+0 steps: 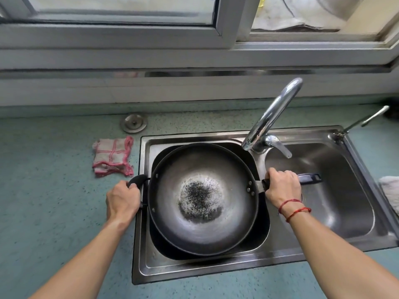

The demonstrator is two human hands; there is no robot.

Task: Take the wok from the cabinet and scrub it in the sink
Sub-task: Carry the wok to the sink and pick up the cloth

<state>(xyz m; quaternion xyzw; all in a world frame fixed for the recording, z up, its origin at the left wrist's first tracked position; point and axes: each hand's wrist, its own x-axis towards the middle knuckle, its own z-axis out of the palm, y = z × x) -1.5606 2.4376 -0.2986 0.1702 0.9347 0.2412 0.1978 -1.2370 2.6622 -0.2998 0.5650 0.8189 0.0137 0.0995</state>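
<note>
**Wok at the sink, scrubbing not begun**

The wok (203, 197) is in or just over the sink's (313, 244) left basin. Fetching looks done and scrubbing is still to do. It is dark grey with a burnt, speckled centre. The left hand (122, 200) grips its loop handle (138, 180) and the right hand (282, 186) its long handle (308, 177). A cloth (113, 156) lies on the tabletop (54, 201).

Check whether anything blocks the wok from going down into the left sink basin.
Nothing visible does. The wok is over the left basin, covering most of it, so the basin floor beneath is hidden. The faucet rises behind its far right rim, beside the path rather than in it.
</note>
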